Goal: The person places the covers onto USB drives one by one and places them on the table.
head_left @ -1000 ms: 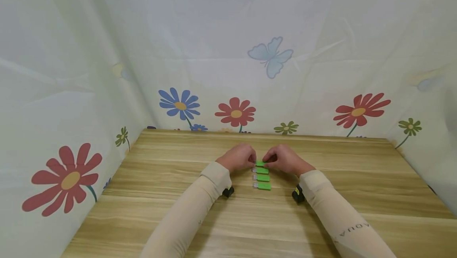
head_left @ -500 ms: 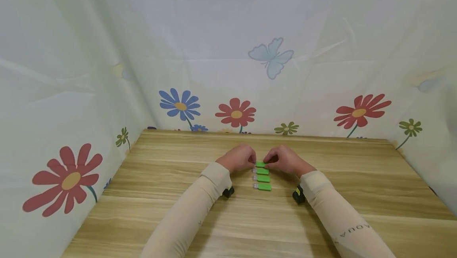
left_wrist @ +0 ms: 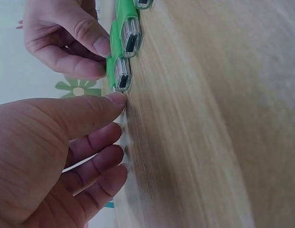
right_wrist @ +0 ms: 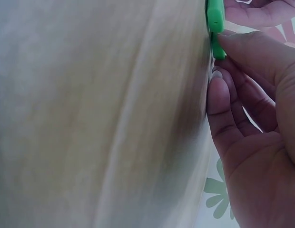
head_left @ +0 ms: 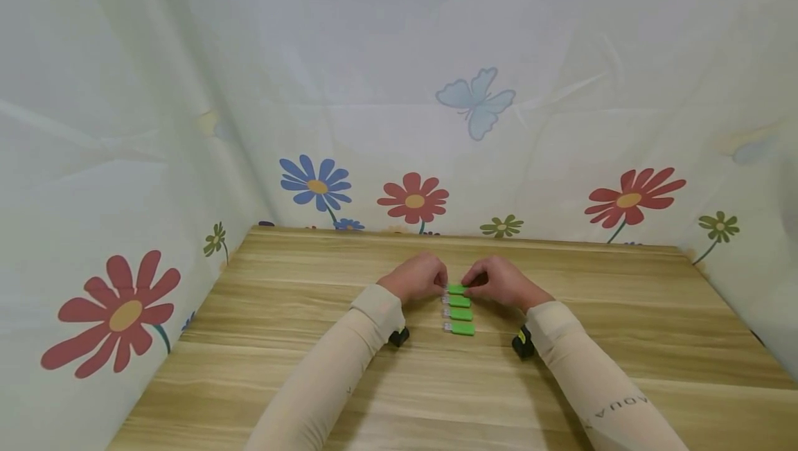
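Observation:
Several green USB flash drives with clear caps over their plugs lie in a column on the wooden table, caps to the left. My left hand (head_left: 414,278) pinches the cap end of the farthest flash drive (head_left: 457,289); its thumb (left_wrist: 114,99) covers most of that end in the left wrist view. At the green end of the same drive, my right hand (head_left: 501,282) pinches with thumb (right_wrist: 250,47) and index finger. The nearer drives, such as the closest flash drive (head_left: 463,329), lie untouched and roughly parallel.
The wooden table (head_left: 349,257) reaches back to a pale curtain (head_left: 349,77) printed with flowers and a butterfly. Dark wrist cameras show under both cuffs, the left camera (head_left: 399,337) and the right camera (head_left: 522,342), either side of the column.
Both hands stay at the ends of the farthest flash drive, with barely any movement. The whole head view has shifted slightly.

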`<state>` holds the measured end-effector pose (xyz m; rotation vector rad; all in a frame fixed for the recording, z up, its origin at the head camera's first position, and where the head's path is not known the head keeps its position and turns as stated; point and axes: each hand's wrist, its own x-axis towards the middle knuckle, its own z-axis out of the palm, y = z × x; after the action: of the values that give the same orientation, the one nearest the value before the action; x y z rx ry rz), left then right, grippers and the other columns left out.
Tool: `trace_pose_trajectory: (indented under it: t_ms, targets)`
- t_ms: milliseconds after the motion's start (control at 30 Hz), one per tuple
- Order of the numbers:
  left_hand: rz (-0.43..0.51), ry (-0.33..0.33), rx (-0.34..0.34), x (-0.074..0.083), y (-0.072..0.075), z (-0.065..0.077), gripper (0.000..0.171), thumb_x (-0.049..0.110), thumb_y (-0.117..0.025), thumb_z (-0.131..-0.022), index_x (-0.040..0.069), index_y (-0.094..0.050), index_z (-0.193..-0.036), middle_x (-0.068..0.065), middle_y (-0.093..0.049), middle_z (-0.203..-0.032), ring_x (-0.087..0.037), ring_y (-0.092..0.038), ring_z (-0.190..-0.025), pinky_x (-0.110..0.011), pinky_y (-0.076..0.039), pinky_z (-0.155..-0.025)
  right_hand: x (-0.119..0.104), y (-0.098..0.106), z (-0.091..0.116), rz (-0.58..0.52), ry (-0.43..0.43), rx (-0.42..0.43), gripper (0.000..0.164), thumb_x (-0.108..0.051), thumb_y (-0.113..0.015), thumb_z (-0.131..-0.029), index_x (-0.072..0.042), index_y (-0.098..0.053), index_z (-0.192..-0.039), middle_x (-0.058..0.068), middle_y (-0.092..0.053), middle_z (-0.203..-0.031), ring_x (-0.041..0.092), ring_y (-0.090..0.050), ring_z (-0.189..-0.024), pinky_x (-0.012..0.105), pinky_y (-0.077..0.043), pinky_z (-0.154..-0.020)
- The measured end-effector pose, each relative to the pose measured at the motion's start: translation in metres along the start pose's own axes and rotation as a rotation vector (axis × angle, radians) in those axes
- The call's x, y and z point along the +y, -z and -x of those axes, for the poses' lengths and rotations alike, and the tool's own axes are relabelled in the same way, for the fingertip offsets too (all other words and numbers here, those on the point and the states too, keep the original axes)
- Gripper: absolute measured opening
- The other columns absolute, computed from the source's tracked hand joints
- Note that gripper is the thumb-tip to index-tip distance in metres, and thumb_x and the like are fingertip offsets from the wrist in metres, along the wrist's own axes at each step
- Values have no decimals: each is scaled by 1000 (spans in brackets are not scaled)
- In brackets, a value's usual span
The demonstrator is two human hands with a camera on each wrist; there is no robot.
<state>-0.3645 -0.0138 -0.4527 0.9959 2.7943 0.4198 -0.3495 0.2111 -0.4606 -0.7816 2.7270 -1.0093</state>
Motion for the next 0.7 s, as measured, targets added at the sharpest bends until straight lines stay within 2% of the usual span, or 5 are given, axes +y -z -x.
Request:
trace_pose_trajectory:
  t_ms: [200,333,467,567,700]
  targets:
    - [-15,-8,14,0,1,2,6,20,-77,-93,14,-78,-93,7,-69,-83,-9,-60,-78,-21,-51,-76,1,1,0,-5,-35,-6,10,-14,-83,-86,-13,-81,-96,-1,-77,-96,11,-68,-88,32,-58,-80]
    - [10,50,3,-1,3,4,4,18,-75,-93,14,-76,-93,4,-67,-83,-13,-59,-77,-25,-51,-75,2,3,1,-19,-35,1,13,-15,-82,-87,-11,-80,-99,1,-77,-99,13,-68,-91,36,-58,-83]
    - [25,102,0,-5,7,8,12,16,-72,-94,13,-75,-105,1,-71,-98,-17,-63,-89,-31,-55,-86,3,8,6,-30,-44,47,17,-19,-79,-90,-9,-79,-104,4,-76,-103,15,-69,-94,39,-58,-86]
    - [17,98,44,-10,10,13,22,14,-69,-96,12,-73,-117,0,-72,-113,-16,-65,-103,-34,-55,-97,2,14,13,-41,-61,103,21,-22,-77,-92,-7,-78,-107,6,-75,-106,18,-69,-95,41,-58,-88]
    - [-31,43,181,-16,17,23,28,10,-69,-95,11,-70,-123,-2,-71,-121,-19,-66,-114,-35,-53,-102,-4,23,24,-73,-76,191,26,-25,-75,-95,-6,-76,-112,9,-74,-110,25,-68,-100,44,-57,-91]
